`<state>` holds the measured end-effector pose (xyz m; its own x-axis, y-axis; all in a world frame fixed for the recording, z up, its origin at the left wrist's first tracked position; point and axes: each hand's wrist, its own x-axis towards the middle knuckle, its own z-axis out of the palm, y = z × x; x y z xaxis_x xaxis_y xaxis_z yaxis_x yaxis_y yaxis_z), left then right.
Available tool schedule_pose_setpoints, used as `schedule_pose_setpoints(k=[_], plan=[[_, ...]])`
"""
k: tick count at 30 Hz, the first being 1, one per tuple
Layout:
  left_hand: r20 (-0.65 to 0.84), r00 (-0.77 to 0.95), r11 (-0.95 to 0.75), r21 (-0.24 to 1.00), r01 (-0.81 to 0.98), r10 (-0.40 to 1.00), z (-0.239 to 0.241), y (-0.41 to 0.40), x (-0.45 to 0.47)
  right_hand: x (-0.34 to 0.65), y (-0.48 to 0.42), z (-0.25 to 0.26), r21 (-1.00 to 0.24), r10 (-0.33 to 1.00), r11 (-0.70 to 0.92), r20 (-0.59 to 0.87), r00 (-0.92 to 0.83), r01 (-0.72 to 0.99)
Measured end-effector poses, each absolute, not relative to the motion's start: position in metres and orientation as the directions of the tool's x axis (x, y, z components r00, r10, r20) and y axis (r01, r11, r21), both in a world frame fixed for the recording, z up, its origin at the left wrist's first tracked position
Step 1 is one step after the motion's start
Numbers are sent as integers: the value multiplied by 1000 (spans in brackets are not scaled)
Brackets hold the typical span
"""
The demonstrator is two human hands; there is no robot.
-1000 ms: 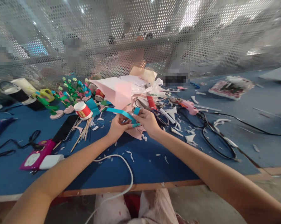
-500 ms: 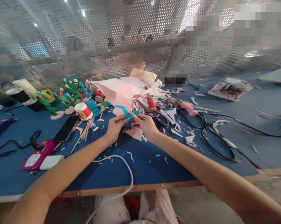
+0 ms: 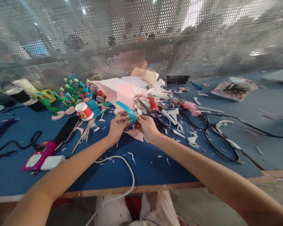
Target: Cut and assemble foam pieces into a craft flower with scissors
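Both of my hands meet over the middle of the blue table. My left hand and my right hand pinch the same teal paper strip between their fingertips. The strip's free end sticks up and to the left in front of a pink paper sheet. A small pink paper scrap lies on the table just under my hands.
Scissors and a pink glue gun with black cable lie right of my hands. A red-and-white paper cup, a black phone, wooden sticks and green-teal paper flowers are left. A perforated metal screen backs the table.
The long stretch of teal strip has been drawn in between my hands, so less of it hangs out, and its free end now points up to the left. My fingertips have closed together.
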<state>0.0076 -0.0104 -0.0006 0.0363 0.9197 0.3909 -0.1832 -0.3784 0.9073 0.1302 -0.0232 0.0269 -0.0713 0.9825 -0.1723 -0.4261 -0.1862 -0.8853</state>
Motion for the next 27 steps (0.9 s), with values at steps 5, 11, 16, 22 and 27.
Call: schedule_pose_setpoints(k=[5, 11, 16, 22, 27], plan=[[475, 59, -467, 878, -106, 878, 1, -13, 7, 131, -25, 29, -864, 967, -252, -234, -95, -435], [428, 69, -416, 899, -139, 901, 6, -16, 9, 130, -28, 29, -897, 972, -228, -234, -29, -380], [343, 13, -338, 930, -148, 939, 8, -17, 10, 130, -26, 22, -967, 987, -104, -129, 94, -232], [298, -78, -307, 937, -167, 951, 5, -13, 7, 131, -28, 25, -977, 999, -26, -33, 30, -211], [204, -181, -250, 923, -293, 962, -1, -4, 3, 137, -30, 26, -992, 991, 129, 129, -41, -2]])
